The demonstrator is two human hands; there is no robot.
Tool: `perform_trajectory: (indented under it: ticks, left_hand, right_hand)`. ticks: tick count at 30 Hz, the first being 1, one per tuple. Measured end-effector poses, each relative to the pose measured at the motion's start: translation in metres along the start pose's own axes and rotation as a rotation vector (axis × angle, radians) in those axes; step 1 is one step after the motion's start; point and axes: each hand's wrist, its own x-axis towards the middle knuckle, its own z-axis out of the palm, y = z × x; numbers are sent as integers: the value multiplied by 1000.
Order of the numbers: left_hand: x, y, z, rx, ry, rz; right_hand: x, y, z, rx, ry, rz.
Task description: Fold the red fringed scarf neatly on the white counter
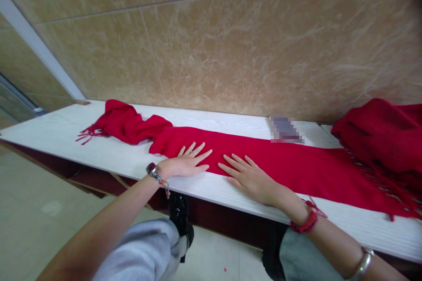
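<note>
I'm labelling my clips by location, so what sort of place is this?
Indoors, possibly a shop or workroom, though nothing settles which. In view are a marble-patterned wall, a pale floor and a long white-topped counter with a fringed red scarf laid along it.

Matt woven-cloth scarf (280, 162), loose thready fringe (94, 132), wood-grained tabletop (62, 129), smooth marble-patterned wall (231, 52), faintly shiny floor (49, 215), polished metal bangle (365, 262), braided cord bracelet (309, 223), glossy black shoe (178, 214)
</note>
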Motion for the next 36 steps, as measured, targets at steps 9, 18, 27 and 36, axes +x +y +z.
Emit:
perform_trajectory:
  ticks: [9,18,27,36]
  left_hand:
    - [-9,10,-17,203,139,137]
    - [-6,17,-6,411,332,341]
    - [-3,21,-7,473,429,297]
    - [-5,19,-7,455,469,379]
  right_hand:
    - [1,-1,1,-48,200,-62]
    - [2,-5,-3,-198,283,-146]
    - [3,-4,4,-135,427,-35]
    - [3,-7,3,-290,458,-7]
